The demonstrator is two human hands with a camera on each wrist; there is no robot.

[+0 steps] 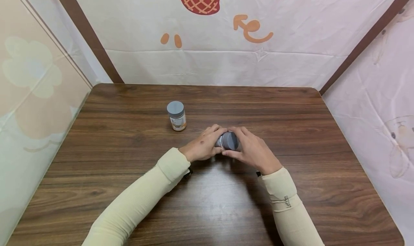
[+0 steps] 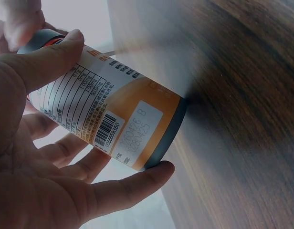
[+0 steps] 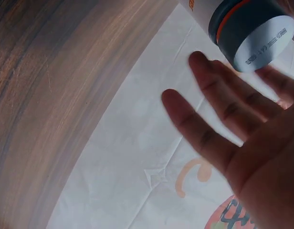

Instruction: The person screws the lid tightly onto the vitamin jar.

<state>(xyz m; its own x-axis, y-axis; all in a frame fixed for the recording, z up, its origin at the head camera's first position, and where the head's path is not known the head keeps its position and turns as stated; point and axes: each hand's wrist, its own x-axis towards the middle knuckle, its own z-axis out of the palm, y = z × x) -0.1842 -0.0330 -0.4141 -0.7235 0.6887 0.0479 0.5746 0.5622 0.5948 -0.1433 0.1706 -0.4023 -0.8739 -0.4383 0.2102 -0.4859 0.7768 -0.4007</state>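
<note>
My left hand (image 1: 203, 143) grips a supplement bottle (image 2: 104, 100) by its body, thumb across the label. White and orange with a dark base, the bottle is tilted close to the tabletop, its grey lid (image 1: 230, 141) toward the right. At that lid is my right hand (image 1: 253, 149), with thumb and fingers around it. In the right wrist view its outer fingers (image 3: 204, 133) are spread away from the lid, and the thumb is out of sight. An orange ring shows below the lid's edge.
A second bottle (image 1: 178, 122) with a grey lid stands upright farther back and to the left on the brown wooden table (image 1: 113, 138). Printed white cloth (image 1: 145, 66) hangs behind the table, with more cloth at both sides.
</note>
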